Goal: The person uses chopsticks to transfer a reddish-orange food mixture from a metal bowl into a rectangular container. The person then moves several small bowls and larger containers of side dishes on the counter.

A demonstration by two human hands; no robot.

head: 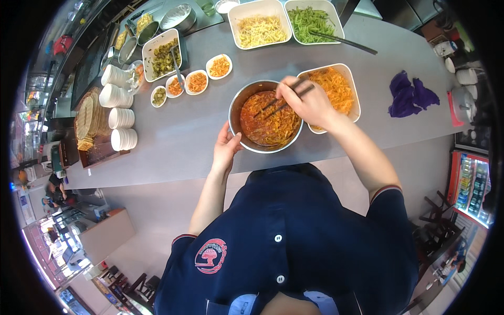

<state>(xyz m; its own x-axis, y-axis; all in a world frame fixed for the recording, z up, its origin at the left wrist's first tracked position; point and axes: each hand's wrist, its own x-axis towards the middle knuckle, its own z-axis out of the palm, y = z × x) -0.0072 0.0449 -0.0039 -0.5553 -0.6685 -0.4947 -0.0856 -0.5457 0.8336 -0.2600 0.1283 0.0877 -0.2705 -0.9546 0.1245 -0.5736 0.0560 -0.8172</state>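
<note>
A round metal pot (233, 114) stands on the grey counter in front of me, holding shredded vegetables (271, 122) in red, oily sauce. My left hand (227, 146) grips the pot's near left rim, thumb over the edge. In my right hand (309, 100) is a pair of dark chopsticks (271, 105), their tips in the sauced shreds. Just right of the pot, partly behind my right hand and forearm, sits a white rectangular tub (357, 106) of orange shredded vegetable (334, 84).
Small white dishes of sides (197, 82) stand left of the pot, near a tub of chopped greens (165, 59) with a spoon. Two white tubs with bean sprouts (262, 31) and green shreds (311, 23) are behind. Stacked bowls (122, 118) lie left, a purple cloth (409, 94) right.
</note>
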